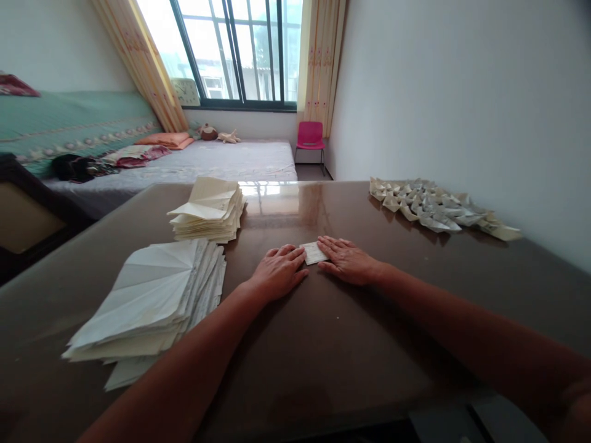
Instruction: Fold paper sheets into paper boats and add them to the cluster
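A small folded piece of paper (313, 253) lies flat on the brown table (286, 357), between my two hands. My left hand (281, 271) rests palm down with its fingertips at the paper's left edge. Flat over the paper's right side lie the outstretched fingers of my right hand (348, 259), hiding that part. Left of my left forearm sits a tall stack of creased white sheets (152, 277). Behind it is a second stack of cream-coloured sheets (210, 209).
Several folded paper boats (425, 203) are grouped at the table's far right, near the white wall (462, 92). Beyond the table are a bed (249, 160), a pink chair (310, 136) and a window (235, 49). A dark wooden chair back (37, 215) stands at the left.
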Tool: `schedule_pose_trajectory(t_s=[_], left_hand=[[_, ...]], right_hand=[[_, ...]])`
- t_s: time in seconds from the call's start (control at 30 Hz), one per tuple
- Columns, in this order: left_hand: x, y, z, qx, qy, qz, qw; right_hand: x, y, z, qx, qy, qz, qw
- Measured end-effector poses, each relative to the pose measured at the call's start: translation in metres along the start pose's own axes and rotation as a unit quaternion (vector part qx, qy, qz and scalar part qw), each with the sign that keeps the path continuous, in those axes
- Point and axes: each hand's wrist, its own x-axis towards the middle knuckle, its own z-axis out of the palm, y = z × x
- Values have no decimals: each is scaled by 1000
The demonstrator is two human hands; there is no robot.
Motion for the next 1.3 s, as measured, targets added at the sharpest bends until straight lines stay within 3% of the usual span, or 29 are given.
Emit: schedule_pose_trajectory(t_s=[0.2,0.4,0.63,0.77,0.83,0.93,1.03,1.3], left_hand=[[4,2,9,1,26,-37,999],[1,-5,13,-40,45,-97,993],[1,-10,8,-70,87,-75,991],[1,-6,-3,-64,149,-15,987],[0,-4,-7,-58,149,21,987],[-1,-3,-7,-54,112,47,991],[-2,-4,-6,-51,94,32,994],[-2,3,-8,-53,73,65,994]], right_hand=[[25,-12,-17,5,31,20,999],[48,-9,-31,50,8,19,999],[37,-7,-42,142,117,-43,982],[25,-10,-40,194,215,-97,952],[19,-9,-34,204,238,-114,943],[11,-6,-22,199,228,-131,944],[4,-2,-17,187,204,-144,950],[-3,12,-27,175,101,-186,962]])
